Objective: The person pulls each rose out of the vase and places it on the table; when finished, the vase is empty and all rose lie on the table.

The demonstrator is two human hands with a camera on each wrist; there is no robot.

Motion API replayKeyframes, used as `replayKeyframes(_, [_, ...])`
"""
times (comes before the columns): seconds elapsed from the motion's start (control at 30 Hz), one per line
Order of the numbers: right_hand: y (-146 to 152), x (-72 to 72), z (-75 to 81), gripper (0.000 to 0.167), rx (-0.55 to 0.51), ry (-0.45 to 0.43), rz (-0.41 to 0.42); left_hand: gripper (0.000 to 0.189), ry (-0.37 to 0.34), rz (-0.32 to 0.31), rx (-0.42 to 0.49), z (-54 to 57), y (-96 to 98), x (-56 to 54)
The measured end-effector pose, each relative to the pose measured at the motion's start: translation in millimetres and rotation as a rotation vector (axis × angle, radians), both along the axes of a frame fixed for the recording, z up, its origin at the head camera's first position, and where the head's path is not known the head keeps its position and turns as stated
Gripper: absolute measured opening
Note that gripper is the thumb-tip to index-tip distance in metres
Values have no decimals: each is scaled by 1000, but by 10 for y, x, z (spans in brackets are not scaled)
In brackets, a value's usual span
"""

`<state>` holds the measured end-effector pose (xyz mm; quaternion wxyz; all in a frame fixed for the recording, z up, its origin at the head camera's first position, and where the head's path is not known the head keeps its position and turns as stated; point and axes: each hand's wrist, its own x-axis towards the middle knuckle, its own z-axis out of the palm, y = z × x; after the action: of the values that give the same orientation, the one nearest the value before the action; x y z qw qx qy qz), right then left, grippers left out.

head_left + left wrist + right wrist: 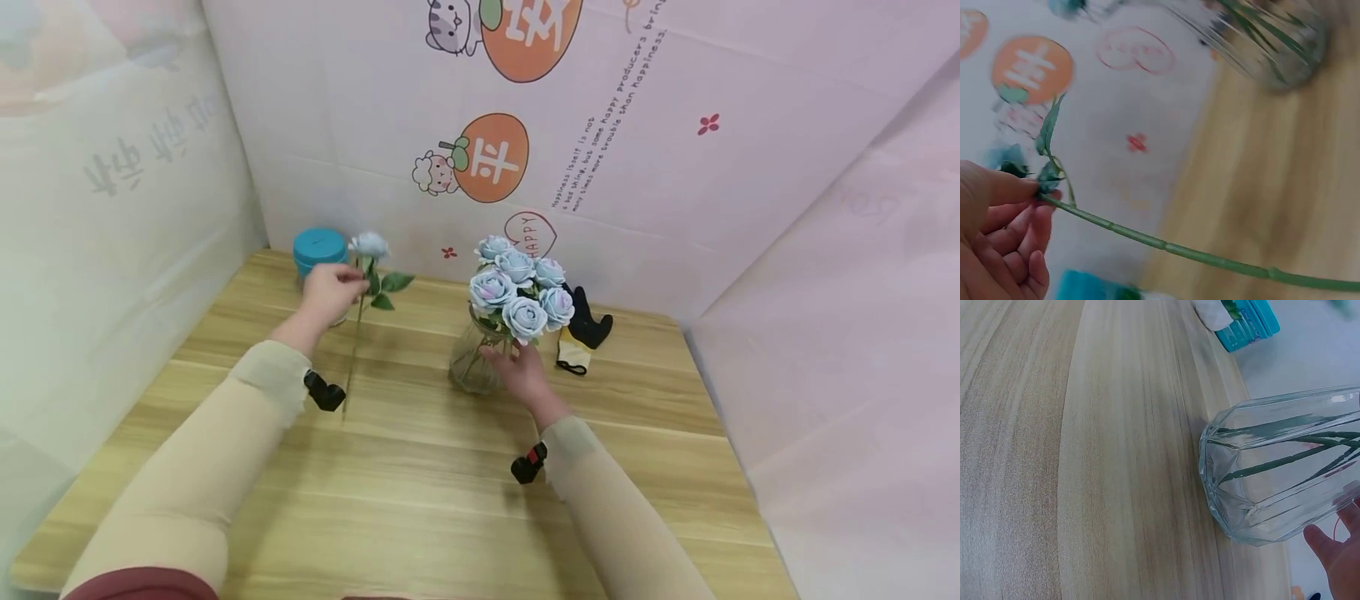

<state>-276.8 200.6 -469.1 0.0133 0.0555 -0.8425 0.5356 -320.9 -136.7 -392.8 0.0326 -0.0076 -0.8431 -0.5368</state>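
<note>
My left hand [335, 292] pinches a single artificial blue rose [370, 245] high on its green stem [1210, 255], just under the bloom and close to its leaves. The stem hangs down over the table. On the right, a faceted clear glass vase [1285, 469] stands with several pale blue roses [517, 287] in it, their stems visible through the glass. My right hand [519, 375] holds the vase by its upper side, below the blooms, thumb toward me. Part of its fingers is hidden by the vase and cut off in the right wrist view.
Behind my left hand, a blue-lidded container [318, 246] stands near the back wall. A black and white glove [588, 325] lies right of the vase. The wooden table [420, 500] is bordered by a printed backdrop [360, 125] behind and pale sheets at both sides.
</note>
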Motion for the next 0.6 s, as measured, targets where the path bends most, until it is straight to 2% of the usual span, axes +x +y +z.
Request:
replayKeyframes(0.13, [9, 0, -18, 59, -6, -7, 0, 31, -119, -25, -117, -424, -21, -45])
replayKeyframes(0.2, [11, 3, -24, 58, -6, 1, 5, 30, -140, -13, -161, -608, -25, -65])
replayKeyframes(0.3, [14, 2, -30, 55, -2, 15, 4, 30, -166, 1, -201, -807, -21, -80])
replayKeyframes(0.43, [9, 4, -17, 54, -3, 37, 6, 28, -173, 9, -199, -945, -3, -94])
replayKeyframes(0.6, [6, -6, -8, 55, -4, 39, 15, 29, -152, 53, -208, -966, 39, -95])
